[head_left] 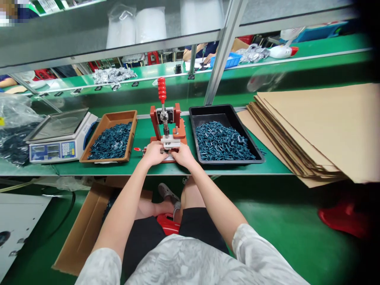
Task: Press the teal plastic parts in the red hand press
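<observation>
A hand press (179,134) with a red ribbed handle (162,90) stands on the green bench in front of me. My left hand (154,153) is at the left of its metal fixture (171,143), thumb and fingers pressed together. From the right, my right hand (183,155) meets the same fixture with its fingers bent in. Whatever is between the fingertips is too small or hidden. A brown tray (134,128) of small dark teal parts (111,141) lies left of the press. To its right, a black tray (231,113) holds more such parts (221,140).
A weighing scale (53,152) and a plastic bag of dark parts (18,134) sit at the left. Cardboard sheets (320,126) are stacked at the right, overhanging the bench edge. A metal frame post (224,55) rises behind. A cardboard box (80,229) is on the floor.
</observation>
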Tool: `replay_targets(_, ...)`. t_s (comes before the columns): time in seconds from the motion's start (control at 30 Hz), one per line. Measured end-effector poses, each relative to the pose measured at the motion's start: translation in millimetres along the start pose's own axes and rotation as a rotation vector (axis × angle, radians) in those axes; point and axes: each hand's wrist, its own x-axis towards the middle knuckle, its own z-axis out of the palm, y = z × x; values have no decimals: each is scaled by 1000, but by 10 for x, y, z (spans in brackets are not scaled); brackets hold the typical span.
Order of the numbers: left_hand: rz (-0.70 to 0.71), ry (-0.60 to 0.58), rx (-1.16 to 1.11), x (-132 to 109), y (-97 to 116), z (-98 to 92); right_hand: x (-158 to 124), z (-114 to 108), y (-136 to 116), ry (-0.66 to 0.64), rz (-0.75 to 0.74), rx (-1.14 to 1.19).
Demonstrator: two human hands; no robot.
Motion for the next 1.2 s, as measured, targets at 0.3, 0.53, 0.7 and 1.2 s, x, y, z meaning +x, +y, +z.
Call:
replay_targets(0.3,-5,10,-31,-7,-7,12,-71,41,6,51,-45,-98)
replay_targets(0.53,-7,42,-13,-10,4,34,-78,72,5,64,-37,-101)
replay_targets(0.7,-10,39,-21,-26,33,17,-54,71,20,78,-14,-102)
replay_targets(1.2,-121,828,-240,-475,-295,113,-58,45,9,43,-68,-163)
